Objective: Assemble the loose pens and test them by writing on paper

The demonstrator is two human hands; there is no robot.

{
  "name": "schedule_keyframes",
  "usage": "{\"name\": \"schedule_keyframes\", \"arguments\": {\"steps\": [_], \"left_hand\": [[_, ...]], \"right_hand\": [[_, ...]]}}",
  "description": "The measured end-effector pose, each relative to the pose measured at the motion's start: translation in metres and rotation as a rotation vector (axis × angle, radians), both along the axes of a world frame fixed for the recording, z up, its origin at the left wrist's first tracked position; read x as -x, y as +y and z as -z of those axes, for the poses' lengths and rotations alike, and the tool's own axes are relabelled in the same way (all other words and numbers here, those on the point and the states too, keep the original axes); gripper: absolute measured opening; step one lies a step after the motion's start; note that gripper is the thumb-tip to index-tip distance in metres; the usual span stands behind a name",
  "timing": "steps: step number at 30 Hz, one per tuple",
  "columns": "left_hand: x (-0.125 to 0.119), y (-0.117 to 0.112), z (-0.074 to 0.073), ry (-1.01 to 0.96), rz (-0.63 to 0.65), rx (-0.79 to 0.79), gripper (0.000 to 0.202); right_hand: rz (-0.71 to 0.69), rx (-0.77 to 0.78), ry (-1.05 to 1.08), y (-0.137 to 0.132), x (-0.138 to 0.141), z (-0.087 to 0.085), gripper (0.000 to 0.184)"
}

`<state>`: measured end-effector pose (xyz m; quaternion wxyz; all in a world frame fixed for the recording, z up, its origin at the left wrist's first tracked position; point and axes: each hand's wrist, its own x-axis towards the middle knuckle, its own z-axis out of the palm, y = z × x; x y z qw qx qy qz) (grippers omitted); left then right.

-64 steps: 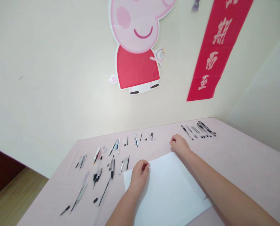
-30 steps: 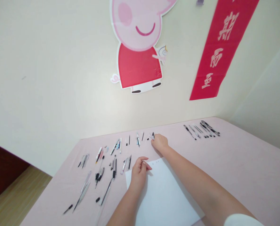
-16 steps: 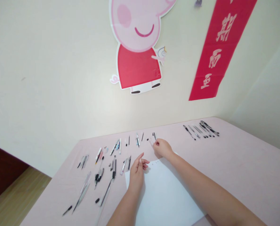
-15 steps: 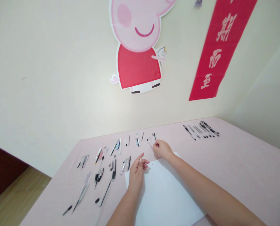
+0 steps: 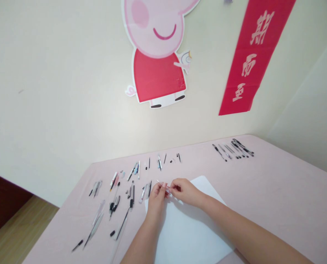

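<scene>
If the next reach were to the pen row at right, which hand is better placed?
Probably the right hand: it lies nearer the pen row, and the left hand is farther off.

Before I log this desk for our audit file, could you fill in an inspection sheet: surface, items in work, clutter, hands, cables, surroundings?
Surface: pink-covered table, a white sheet lying on it.
Items in work: slim piece at the left fingertips; too small to identify.
Clutter: loose pen parts in groups, left and back; pens lined up at far right.
Left hand: holds the slim piece.
Right hand: fingertips beside the left's; grip unclear.
Cables: nothing seen.
Surroundings: pig cut-out and red banner on the wall.
</scene>
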<state>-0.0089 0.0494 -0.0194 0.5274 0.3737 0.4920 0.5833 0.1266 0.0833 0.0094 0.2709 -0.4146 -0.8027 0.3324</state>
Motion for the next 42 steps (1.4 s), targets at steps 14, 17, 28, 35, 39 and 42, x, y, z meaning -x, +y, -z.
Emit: {"name": "schedule_keyframes", "arguments": {"steps": [14, 17, 28, 35, 39, 42], "left_hand": [[-0.006, -0.007, -0.011, 0.194, 0.017, -0.069, 0.026], [-0.006, -0.007, -0.012, 0.217, 0.025, -0.066, 0.026], [-0.006, -0.008, -0.011, 0.231, 0.071, -0.082, 0.026], [-0.005, -0.009, -0.011, 0.296, 0.089, -0.111, 0.025], [-0.004, -0.010, -0.012, 0.386, 0.073, -0.209, 0.022], [-0.003, -0.009, -0.013, 0.435, 0.055, -0.284, 0.021]], "right_hand": [[0.368, -0.168, -0.298, 0.083, -0.019, 0.010, 0.022], [0.370, -0.168, -0.324, 0.095, -0.012, 0.013, 0.027], [0.380, -0.169, -0.442, 0.104, 0.003, 0.022, 0.030], [0.381, -0.155, -0.503, 0.096, 0.002, 0.016, 0.027], [0.389, -0.137, -0.516, 0.087, -0.002, 0.009, 0.025], [0.407, -0.132, -0.493, 0.080, -0.007, 0.003, 0.023]]}}
